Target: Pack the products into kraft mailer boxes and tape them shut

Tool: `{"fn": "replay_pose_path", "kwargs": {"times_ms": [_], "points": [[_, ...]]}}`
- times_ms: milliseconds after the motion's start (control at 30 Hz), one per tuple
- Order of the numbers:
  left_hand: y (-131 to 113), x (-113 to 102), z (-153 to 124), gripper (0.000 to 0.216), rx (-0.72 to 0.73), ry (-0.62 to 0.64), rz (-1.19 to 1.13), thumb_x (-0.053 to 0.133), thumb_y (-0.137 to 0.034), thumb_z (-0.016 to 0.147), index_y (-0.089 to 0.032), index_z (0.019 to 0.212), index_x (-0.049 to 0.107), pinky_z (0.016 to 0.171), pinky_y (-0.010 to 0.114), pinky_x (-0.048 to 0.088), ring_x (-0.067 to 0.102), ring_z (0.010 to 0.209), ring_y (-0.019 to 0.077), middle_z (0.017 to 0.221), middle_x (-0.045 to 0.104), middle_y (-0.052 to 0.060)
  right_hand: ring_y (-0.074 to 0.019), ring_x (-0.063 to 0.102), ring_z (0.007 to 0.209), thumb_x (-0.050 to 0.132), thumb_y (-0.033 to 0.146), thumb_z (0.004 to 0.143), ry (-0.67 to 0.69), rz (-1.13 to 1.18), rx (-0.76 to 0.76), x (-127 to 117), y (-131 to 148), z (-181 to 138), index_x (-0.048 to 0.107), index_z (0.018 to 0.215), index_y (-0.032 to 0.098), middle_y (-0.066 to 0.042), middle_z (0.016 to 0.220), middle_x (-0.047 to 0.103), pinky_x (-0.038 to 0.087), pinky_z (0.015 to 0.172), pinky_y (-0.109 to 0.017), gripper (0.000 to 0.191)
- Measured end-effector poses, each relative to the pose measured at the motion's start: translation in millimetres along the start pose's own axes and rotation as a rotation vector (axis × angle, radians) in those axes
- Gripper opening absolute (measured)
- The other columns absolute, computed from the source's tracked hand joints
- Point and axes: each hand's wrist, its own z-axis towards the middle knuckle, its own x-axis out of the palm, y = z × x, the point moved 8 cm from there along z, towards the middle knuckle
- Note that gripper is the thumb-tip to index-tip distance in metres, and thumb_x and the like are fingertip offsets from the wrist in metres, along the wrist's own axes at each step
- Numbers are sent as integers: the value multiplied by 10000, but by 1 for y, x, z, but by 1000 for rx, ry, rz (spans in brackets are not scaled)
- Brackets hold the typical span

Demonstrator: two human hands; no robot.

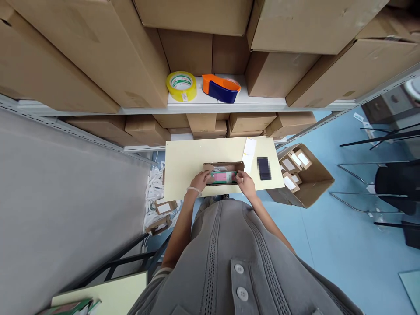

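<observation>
A small open cardboard box [224, 167] lies on a pale yellow table [183, 166] in front of me. Over the box I hold a flat green and pink packet [223, 176] by its two ends. My left hand [201, 180], with a bracelet on the wrist, is closed on the packet's left end. My right hand [245, 182] is closed on its right end. White paper slips [249, 151] lie on the table just behind the box on the right, and a dark flat object [264, 168] sits beside them.
A shelf behind the table carries a yellow tape roll [181, 85], an orange and blue tape dispenser [221, 88] and large cardboard cartons. An open carton of small labelled boxes [303, 175] stands on the blue floor at right. Small boxes and paper scraps [157, 197] lie at left.
</observation>
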Motion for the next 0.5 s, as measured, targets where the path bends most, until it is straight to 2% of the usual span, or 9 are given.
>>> {"fn": "replay_pose_path", "kwargs": {"times_ms": [100,167,267,333,500], "points": [[3,3,-4,399,-40,69,-83,512,-298,931,-192,1314,551,916,330,523,664,1010,199,1103,692,83,-247,630,1080,420,317,918,-176,64,25,-18,-7,-2,622,1148,186,-141,1261,575,487,957,-400,333],[6,6,-9,526,-70,118,-150,611,-340,876,-204,1370,497,933,336,521,660,1053,206,1196,670,97,-263,592,1154,429,340,914,-236,78,4,-24,-9,-3,619,1140,191,-148,1327,527,468,992,-419,331],[6,8,-18,761,-66,179,-210,778,-353,728,-217,1405,458,1000,385,489,602,1190,256,1335,599,133,-257,570,1197,425,360,924,-171,122,-79,-20,-4,-3,565,1236,199,-123,1305,583,452,1016,-419,378],[4,8,-21,839,-49,198,-210,828,-346,666,-202,1404,456,1051,406,449,542,1271,282,1390,551,156,-254,591,1170,438,379,927,-105,121,-111,-14,0,-4,517,1302,207,-103,1276,623,463,999,-412,420],[3,9,-19,774,-85,182,-148,805,-338,704,-175,1383,471,1042,391,455,561,1252,280,1388,546,170,-274,639,1091,469,415,931,65,-37,-113,7,7,-6,437,1384,231,-93,1254,648,498,916,-395,490]]}}
